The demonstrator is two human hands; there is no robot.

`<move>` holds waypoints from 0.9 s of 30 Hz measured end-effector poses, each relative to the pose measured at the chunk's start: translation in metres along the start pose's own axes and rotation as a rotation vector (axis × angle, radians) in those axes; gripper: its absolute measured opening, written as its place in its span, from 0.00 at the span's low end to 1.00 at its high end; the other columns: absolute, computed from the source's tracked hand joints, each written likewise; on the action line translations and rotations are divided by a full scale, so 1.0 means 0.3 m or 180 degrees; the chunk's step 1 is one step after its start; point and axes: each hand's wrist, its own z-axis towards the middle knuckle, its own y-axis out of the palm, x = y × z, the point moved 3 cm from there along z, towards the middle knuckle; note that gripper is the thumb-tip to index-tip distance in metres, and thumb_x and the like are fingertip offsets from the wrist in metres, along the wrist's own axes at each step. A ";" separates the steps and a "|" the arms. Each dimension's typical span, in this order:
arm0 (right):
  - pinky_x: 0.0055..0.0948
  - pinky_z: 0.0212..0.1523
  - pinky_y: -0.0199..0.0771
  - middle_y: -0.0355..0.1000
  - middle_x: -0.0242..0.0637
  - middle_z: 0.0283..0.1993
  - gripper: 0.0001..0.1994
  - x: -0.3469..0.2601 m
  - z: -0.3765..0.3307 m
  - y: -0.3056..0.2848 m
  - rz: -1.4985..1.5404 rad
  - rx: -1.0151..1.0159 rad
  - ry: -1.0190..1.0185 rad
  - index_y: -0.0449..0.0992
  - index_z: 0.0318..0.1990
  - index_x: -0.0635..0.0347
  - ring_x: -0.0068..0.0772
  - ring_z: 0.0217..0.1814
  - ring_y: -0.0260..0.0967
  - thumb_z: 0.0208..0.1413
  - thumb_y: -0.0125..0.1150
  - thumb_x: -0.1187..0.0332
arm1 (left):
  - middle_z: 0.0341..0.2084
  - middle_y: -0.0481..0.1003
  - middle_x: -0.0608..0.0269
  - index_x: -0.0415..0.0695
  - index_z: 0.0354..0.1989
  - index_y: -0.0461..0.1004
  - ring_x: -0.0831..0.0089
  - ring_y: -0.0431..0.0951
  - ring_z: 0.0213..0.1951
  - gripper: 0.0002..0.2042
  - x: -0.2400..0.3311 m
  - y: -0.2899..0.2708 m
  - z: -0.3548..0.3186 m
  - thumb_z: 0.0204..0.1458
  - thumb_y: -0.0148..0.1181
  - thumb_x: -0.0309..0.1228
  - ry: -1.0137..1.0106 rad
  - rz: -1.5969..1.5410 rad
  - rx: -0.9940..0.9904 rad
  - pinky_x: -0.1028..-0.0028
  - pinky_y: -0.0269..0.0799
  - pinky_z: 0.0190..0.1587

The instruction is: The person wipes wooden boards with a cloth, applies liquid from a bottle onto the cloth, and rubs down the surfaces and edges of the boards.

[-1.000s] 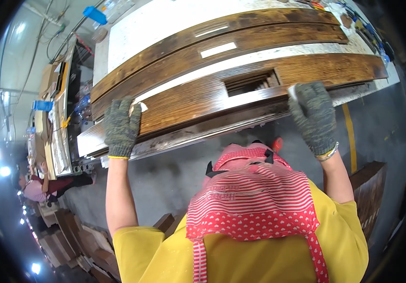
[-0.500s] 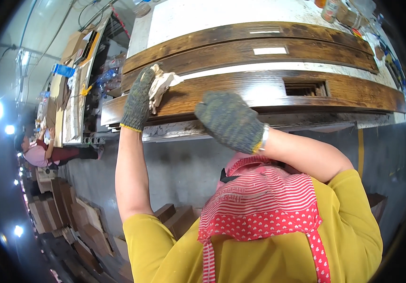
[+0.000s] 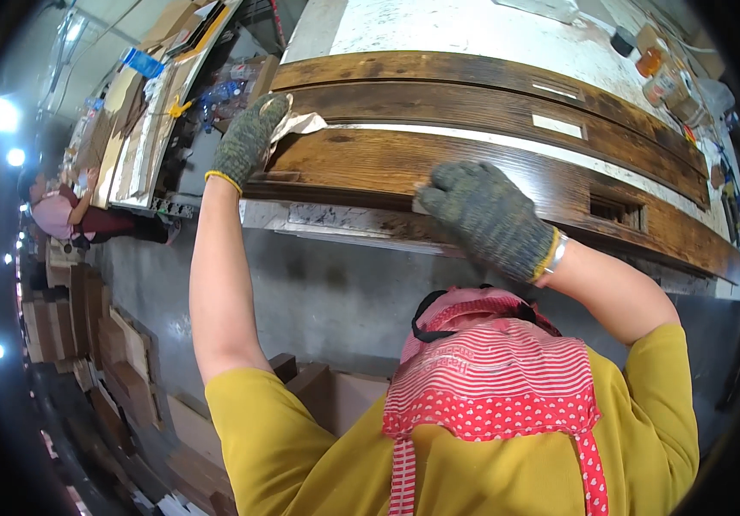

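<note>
glossy, dark-grained brown board [image 3: 396, 162]

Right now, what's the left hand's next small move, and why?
Probably draw the pale cloth rightward along the front board: the left hand holds it near the board's left end, and the wood from there toward the right hand lies uncovered.

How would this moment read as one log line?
left hand: holds pale cloth; right hand: at front wooden plank; behind: two slotted planks
</note>
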 end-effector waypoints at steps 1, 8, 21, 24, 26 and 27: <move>0.41 0.43 0.72 0.71 0.44 0.39 0.08 -0.016 0.056 0.028 0.0048 0.0111 -0.0144 0.75 0.37 0.58 0.45 0.44 0.72 0.49 0.57 0.70 | 0.59 0.68 0.52 0.46 0.62 0.65 0.56 0.67 0.60 0.24 -0.031 0.007 -0.006 0.55 0.49 0.21 -0.0227 -0.0434 0.0041 0.66 0.63 0.62; 0.37 0.40 0.71 0.69 0.40 0.37 0.08 -0.131 0.338 0.152 0.0098 0.0314 -0.0807 0.73 0.36 0.58 0.41 0.41 0.70 0.46 0.57 0.71 | 0.59 0.67 0.50 0.45 0.64 0.62 0.55 0.67 0.60 0.25 -0.014 0.004 0.007 0.55 0.51 0.23 -0.0450 -0.0885 0.0153 0.65 0.63 0.63; 0.25 0.42 0.71 0.71 0.33 0.40 0.12 0.153 -0.331 -0.253 0.2965 0.0649 0.1986 0.77 0.44 0.63 0.24 0.42 0.70 0.52 0.66 0.74 | 0.62 0.65 0.54 0.40 0.63 0.64 0.66 0.64 0.64 0.20 -0.041 0.015 -0.018 0.63 0.41 0.27 -0.1121 -0.0957 -0.0186 0.72 0.56 0.67; 0.21 0.44 0.71 0.71 0.33 0.43 0.14 0.233 -0.475 -0.235 0.3536 0.1020 0.2629 0.76 0.48 0.64 0.21 0.44 0.68 0.54 0.63 0.75 | 0.62 0.66 0.57 0.39 0.64 0.63 0.70 0.64 0.63 0.20 -0.039 0.023 0.010 0.66 0.41 0.33 -0.1657 -0.1882 0.0006 0.74 0.54 0.67; 0.21 0.43 0.71 0.71 0.33 0.43 0.13 0.228 -0.519 -0.202 0.3189 0.1107 0.2340 0.75 0.48 0.63 0.20 0.45 0.68 0.54 0.61 0.75 | 0.62 0.66 0.58 0.38 0.64 0.63 0.71 0.64 0.63 0.21 -0.003 0.000 0.027 0.66 0.41 0.35 -0.2455 -0.3347 0.0290 0.75 0.54 0.66; 0.25 0.44 0.72 0.72 0.37 0.43 0.15 0.213 -0.522 -0.218 0.2617 0.1015 0.1931 0.75 0.49 0.64 0.27 0.45 0.69 0.53 0.63 0.75 | 0.62 0.65 0.59 0.38 0.64 0.63 0.71 0.64 0.63 0.21 -0.032 0.034 0.019 0.66 0.42 0.34 -0.2164 -0.3365 0.0308 0.75 0.54 0.66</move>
